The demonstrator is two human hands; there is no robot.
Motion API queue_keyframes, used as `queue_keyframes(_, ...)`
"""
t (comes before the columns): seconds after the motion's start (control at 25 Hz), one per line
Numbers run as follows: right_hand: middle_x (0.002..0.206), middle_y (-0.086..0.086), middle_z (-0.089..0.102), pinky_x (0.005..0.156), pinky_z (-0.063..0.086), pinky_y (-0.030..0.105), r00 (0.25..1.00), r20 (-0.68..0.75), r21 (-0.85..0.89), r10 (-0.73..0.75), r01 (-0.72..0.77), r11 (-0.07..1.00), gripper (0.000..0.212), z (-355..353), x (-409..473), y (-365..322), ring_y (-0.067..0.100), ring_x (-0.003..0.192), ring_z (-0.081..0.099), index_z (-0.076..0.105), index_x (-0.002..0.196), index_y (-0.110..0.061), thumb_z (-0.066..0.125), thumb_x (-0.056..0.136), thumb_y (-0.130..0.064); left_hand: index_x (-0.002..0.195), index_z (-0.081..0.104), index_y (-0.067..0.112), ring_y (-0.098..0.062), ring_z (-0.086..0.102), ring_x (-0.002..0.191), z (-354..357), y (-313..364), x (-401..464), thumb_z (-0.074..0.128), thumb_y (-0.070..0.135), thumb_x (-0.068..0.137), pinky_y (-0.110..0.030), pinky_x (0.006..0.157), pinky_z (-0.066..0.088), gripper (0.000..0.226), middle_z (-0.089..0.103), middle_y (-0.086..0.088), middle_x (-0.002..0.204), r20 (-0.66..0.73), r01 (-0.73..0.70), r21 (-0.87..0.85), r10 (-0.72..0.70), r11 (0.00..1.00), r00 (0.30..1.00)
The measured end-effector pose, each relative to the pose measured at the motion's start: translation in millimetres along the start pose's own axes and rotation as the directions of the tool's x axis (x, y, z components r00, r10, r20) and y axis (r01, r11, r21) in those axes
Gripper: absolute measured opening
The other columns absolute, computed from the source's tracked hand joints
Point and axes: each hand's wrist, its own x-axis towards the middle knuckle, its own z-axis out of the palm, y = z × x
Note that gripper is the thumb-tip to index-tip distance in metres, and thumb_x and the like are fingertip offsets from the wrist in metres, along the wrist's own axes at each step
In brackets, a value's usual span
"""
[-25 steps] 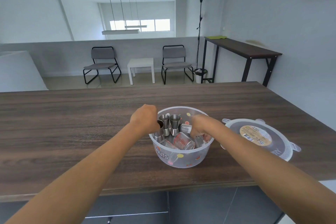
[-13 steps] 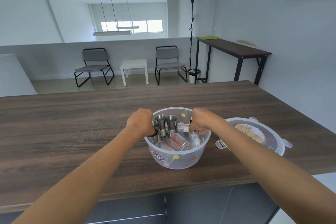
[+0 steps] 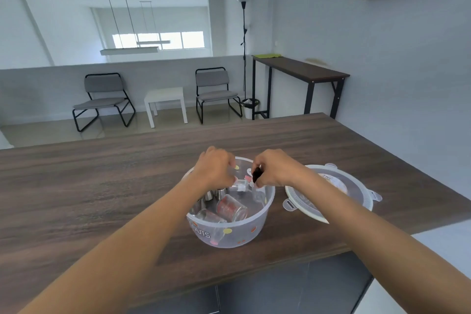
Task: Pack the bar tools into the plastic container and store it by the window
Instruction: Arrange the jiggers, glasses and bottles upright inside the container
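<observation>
A round clear plastic container (image 3: pixel 257 227) with coloured dots stands on the dark wooden counter (image 3: pixel 102 186) near its front edge. Inside lie steel jiggers (image 3: pixel 219 194), a measuring glass with red marks (image 3: pixel 230 208) and other clear glasses. My left hand (image 3: pixel 215 168) is over the container's far left rim with its fingers curled down inside; what it holds is hidden. My right hand (image 3: pixel 274 169) hovers over the far right rim and pinches a small dark-topped tool (image 3: pixel 256 174). The container's lid (image 3: pixel 356 188) lies to the right of it.
The counter's right edge runs close to the lid. Beyond the counter are two grey chairs (image 3: pixel 215 89), a white side table (image 3: pixel 165 100), a tall dark table (image 3: pixel 300 71) against the right wall and a far window (image 3: pixel 159 39).
Both hands have moved from inside the container toward its far rim and closer together. My right hand has lifted a small dark-topped tool. The camera has shifted a little.
</observation>
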Motion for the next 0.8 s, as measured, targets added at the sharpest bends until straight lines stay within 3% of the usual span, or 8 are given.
queue_keyframes(0.12,0.106,0.004,0.072,0.079,0.049,0.026,0.999,-0.029,0.078,-0.022,0.025,0.997,0.031,0,-9,10,0.02,0.097,0.065,0.074,0.104,-0.015,0.075,0.074,-0.013,0.114,0.065,0.021,-0.023,0.047,0.117,15,12,18,0.064,0.026,0.077,-0.032,0.098,0.033,0.037,0.067,-0.001,0.111,0.089,-0.065,0.254,0.044,0.965,0.995)
queue_keyframes(0.2,0.106,0.004,0.074,0.084,0.051,0.026,0.998,-0.055,0.121,-0.037,0.044,0.992,0.029,0,-13,16,0.018,0.098,0.066,0.075,0.104,-0.015,0.073,0.075,-0.012,0.104,0.066,0.017,-0.023,0.05,0.113,22,20,28,0.064,0.025,0.074,-0.032,0.095,0.032,0.031,0.067,-0.002,0.106,0.141,-0.072,0.393,0.017,0.917,0.99)
queue_keyframes(0.28,0.103,0.006,0.075,0.085,0.052,0.029,0.995,-0.075,0.115,-0.065,0.073,0.991,0.027,0,-16,19,0.019,0.095,0.066,0.075,0.103,-0.014,0.071,0.076,-0.01,0.085,0.06,0.016,-0.022,0.054,0.108,26,27,34,0.066,0.024,0.071,-0.033,0.093,0.03,0.017,0.068,-0.002,0.101,0.171,-0.068,0.485,-0.019,0.872,0.985)
queue_keyframes(0.4,0.096,0.012,0.074,0.081,0.054,0.037,0.989,-0.1,0.042,-0.111,0.115,0.992,0.023,2,-18,21,0.026,0.09,0.066,0.076,0.101,-0.012,0.066,0.08,-0.012,0.082,0.056,0.023,-0.021,0.052,0.109,33,31,40,0.066,0.024,0.072,-0.034,0.097,0.028,0.014,0.067,0.001,0.101,0.188,-0.091,0.574,-0.023,0.814,0.982)
queue_keyframes(0.52,0.091,0.016,0.07,0.078,0.054,0.042,0.987,-0.107,-0.013,-0.117,0.117,0.993,0.02,3,-20,23,0.032,0.087,0.063,0.075,0.096,-0.01,0.061,0.083,-0.015,0.087,0.06,0.024,-0.021,0.051,0.111,39,31,42,0.063,0.021,0.075,-0.035,0.099,0.026,0.013,0.067,0.001,0.103,0.171,-0.099,0.595,-0.006,0.798,0.985)
queue_keyframes(0.68,0.09,0.012,0.07,0.076,0.054,0.039,0.984,-0.119,-0.03,-0.132,0.13,0.991,0.021,4,-21,26,0.029,0.088,0.062,0.074,0.093,-0.012,0.06,0.079,-0.009,0.077,0.057,0.02,-0.021,0.049,0.107,35,32,41,0.059,0.02,0.074,-0.034,0.094,0.028,0.003,0.066,0.0,0.092,0.162,-0.114,0.521,0.033,0.846,0.986)
queue_keyframes(0.8,0.1,0.008,0.071,0.08,0.054,0.037,0.982,-0.159,0.019,-0.098,0.102,0.995,0.025,6,-20,27,0.026,0.093,0.063,0.071,0.101,-0.014,0.065,0.077,-0.011,0.099,0.065,0.015,-0.025,0.052,0.111,26,30,39,0.058,0.016,0.076,-0.033,0.092,0.035,0.024,0.067,-0.005,0.102,0.146,-0.132,0.404,0.079,0.905,0.986)
